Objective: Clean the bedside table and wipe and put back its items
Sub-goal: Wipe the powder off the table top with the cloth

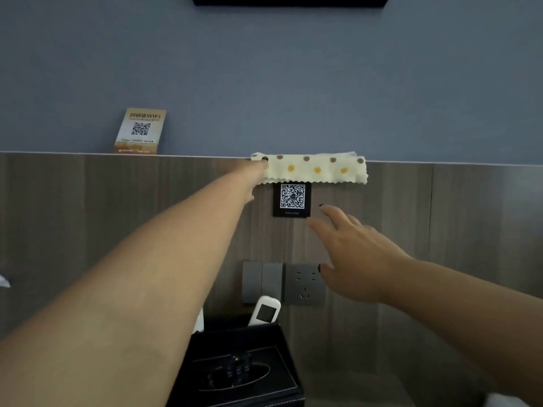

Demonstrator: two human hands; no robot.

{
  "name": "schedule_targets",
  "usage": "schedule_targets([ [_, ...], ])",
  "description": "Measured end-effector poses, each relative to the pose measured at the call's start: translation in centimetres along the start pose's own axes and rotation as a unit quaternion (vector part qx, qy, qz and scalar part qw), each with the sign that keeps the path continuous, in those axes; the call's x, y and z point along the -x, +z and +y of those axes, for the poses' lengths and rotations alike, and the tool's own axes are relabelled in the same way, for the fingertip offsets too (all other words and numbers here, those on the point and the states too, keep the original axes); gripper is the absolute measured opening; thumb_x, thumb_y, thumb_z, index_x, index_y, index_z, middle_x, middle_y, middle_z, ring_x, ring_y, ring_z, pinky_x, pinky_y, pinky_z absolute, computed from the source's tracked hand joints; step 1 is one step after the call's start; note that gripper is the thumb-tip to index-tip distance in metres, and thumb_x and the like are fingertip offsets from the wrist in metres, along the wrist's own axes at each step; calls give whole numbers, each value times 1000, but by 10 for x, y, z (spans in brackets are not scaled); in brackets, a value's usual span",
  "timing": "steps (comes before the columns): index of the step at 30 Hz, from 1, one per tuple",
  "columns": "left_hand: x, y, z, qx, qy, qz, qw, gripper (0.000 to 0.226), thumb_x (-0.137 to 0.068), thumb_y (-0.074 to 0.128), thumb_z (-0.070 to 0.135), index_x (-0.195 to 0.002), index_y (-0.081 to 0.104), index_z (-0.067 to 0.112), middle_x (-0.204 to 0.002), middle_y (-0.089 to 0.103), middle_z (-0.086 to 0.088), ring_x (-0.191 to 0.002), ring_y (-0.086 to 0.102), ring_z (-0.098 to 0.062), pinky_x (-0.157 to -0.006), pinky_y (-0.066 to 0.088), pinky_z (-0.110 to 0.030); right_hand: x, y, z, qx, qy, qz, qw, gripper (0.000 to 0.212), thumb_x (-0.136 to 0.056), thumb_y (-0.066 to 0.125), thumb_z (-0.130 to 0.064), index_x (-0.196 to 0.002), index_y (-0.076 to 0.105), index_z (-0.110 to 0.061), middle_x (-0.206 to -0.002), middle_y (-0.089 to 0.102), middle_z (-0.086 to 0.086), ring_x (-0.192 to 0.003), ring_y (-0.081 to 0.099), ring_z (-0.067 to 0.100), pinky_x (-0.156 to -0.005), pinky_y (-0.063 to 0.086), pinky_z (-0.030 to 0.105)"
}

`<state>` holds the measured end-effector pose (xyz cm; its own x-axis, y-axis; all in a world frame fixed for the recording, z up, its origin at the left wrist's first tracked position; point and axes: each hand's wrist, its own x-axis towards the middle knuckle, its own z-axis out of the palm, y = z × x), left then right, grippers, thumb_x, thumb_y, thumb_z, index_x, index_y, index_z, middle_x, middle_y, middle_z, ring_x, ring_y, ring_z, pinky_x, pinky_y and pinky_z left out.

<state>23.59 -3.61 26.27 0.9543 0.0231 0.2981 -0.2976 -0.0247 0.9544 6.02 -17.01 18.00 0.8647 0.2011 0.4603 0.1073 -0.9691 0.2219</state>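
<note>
Fingers of the left hand [258, 171] reach the left end of the polka-dot cloth [311, 168]; one dark-nailed fingertip shows on the cloth's corner, but whether the hand pinches it or only presses it I cannot tell, since the arm hides the rest. Fingers of the right hand [349, 254] are spread and relaxed, holding nothing, hovering in front of the wooden wall panel [440, 230] just beside the black QR card [291, 200] and above the wall socket [304, 284].

From the head view, the cloth lies draped over the panel's top ledge [205, 155], its scalloped edge hanging just above the QR card. A yellow WiFi card [141, 131] stands on the same ledge, well to the left. Below, a black tissue box [244, 374] holds a white remote [266, 311] at its back.

The step in hand looks like the handling of the cloth at the ledge, either wiping along it or taking the cloth up. The next move likely calls for a firm hold on the cloth's end, then a sweep clear of the WiFi card.
</note>
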Motion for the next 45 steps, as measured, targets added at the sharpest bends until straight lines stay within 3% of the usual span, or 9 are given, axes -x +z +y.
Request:
schedule_targets([
  [6,-13,17,-10,32,52,121,991,14,-87,60,12,-101,61,8,-81,59,1,-73,54,-18,-59,42,-24,8,-2,17,11,2,-4,1000,69,-89,54,-27,-146,16,-20,-157,4,4,-138,29,29,-110,35,39],
  [12,75,6,24,203,95,-32,974,9,-91,59,17,-100,57,15,-91,62,-5,-84,61,-18,-76,55,-34,17,-35,16,-115,45,90,988,80,-91,56,-39,-152,7,-22,-160,-5,-4,-145,19,23,-112,32,37],
  [17,177,-34,29,298,41,-171,938,13,-96,46,18,-103,55,11,-87,63,-13,-79,63,-25,-81,53,-43,36,-69,-23,-328,49,229,915,56,-99,40,-39,-152,22,-30,-161,5,-14,-145,8,2,-106,14,17],
  [21,251,-70,8,370,-22,-234,899,25,-94,44,23,-98,64,9,-92,65,-13,-81,60,-24,-73,45,-38,69,-73,-79,-428,7,189,884,56,-98,29,-51,-151,22,-35,-159,7,-21,-141,3,-11,-110,9,13],
  [26,315,-115,-25,433,-88,-252,861,41,-97,40,23,-124,60,-1,-121,66,-19,-115,62,-32,-103,44,-47,145,-22,-135,-444,-32,140,885,62,-93,21,-58,-151,15,-38,-159,1,-25,-144,-5,-7,-117,4,20],
  [31,354,-142,-63,362,-134,-204,900,37,-98,41,23,-126,58,6,-123,66,-18,-116,61,-35,-100,44,-54,231,28,-157,-536,38,14,843,49,-97,30,-55,-144,17,-55,-152,12,-38,-142,6,-12,-120,11,28],
  [35,375,-150,-77,166,-115,-159,966,21,-92,53,28,-99,63,11,-83,65,-7,-74,63,-21,-69,48,-33,239,15,-146,-623,183,34,760,61,-88,56,-51,-143,30,-44,-151,27,-22,-142,23,2,-117,25,36],
  [40,393,-143,-61,122,-72,-138,980,36,-91,55,31,-110,61,1,-93,62,-15,-87,61,-27,-78,47,-38,224,-22,-142,-735,148,-54,659,41,-76,76,-24,-115,64,-14,-105,74,7,-92,72,23,-72,58,33],
  [45,412,-149,-66,167,-59,-135,975,26,-95,57,32,-105,69,11,-99,75,-9,-88,72,-23,-80,57,-40,244,-23,-151,-692,202,9,693,25,-90,65,-23,-86,71,1,-83,74,17,-70,70,25,-58,54,29],
])
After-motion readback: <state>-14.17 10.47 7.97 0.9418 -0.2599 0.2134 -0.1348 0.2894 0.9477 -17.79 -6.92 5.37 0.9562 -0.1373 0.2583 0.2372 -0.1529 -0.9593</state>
